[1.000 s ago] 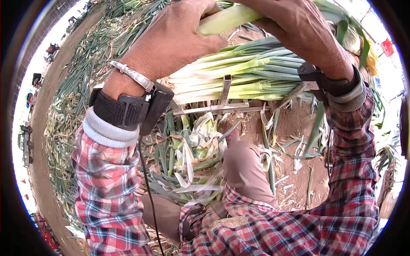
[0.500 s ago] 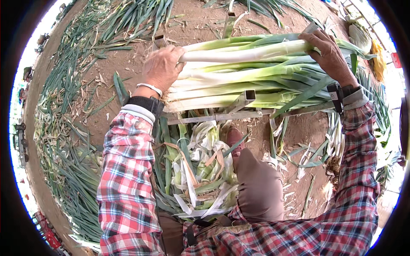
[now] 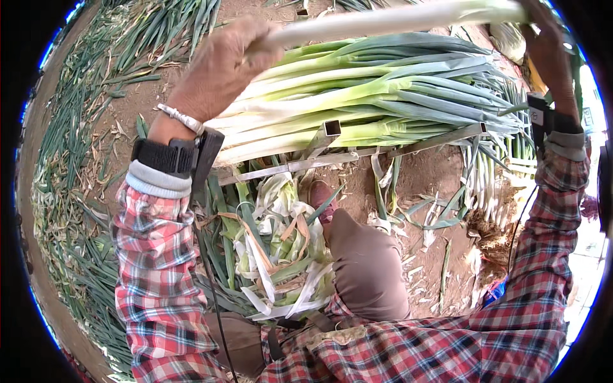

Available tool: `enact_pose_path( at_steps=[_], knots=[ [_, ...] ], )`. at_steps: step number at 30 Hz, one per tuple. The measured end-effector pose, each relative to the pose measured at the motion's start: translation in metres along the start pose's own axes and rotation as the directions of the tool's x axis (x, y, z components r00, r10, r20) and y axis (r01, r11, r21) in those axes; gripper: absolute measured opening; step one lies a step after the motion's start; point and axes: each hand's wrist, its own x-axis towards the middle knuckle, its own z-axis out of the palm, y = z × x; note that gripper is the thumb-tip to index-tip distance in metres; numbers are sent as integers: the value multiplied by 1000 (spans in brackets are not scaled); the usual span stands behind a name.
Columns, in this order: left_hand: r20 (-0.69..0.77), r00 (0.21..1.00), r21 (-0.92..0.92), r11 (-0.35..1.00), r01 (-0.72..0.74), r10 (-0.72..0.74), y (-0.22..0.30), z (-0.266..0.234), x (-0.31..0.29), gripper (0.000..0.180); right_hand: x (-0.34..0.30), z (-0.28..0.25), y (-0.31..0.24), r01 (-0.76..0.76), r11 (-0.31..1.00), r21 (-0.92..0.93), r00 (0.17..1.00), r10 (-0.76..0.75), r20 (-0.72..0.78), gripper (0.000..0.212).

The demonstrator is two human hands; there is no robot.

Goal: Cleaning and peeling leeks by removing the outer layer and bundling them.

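From my remote seat I see a broad stack of leeks (image 3: 383, 89) already laid on the metal rack (image 3: 440, 140), a good share done, I judge; rooted leeks (image 3: 482, 185) lie on the ground at right. One pale leek (image 3: 396, 24) is held up by the stack's far side, not set down: my left hand (image 3: 223, 67) is closed round its white end, my right hand (image 3: 549, 54), partly blurred, curls round the other.

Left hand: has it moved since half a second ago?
Yes. Against the metal rack's near rail, the left hand now sits farther toward the picture's top; it also looks larger, so it has probably lifted toward the camera.
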Motion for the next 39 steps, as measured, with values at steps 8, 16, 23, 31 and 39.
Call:
enact_pose_path(
  at_steps=[8,16,23,31,39],
  knots=[
    [187,929,396,890,226,-319,-38,37,-103,35,-81,95,-173,-285,750,597,872,-55,486,35],
    [24,948,843,516,152,-319,-62,53,-132,31,-88,122,-221,-181,718,672,924,-111,367,44],
    [6,899,836,496,236,-438,-55,74,-121,75,-98,138,-233,-231,724,650,938,-12,347,44],
    [162,903,674,713,193,-398,-93,77,-112,88,-82,142,-245,-89,906,414,960,-33,278,69],
    [147,834,695,655,297,-533,-73,94,-120,80,-85,154,-267,-140,925,354,939,10,345,69]
  ],
)
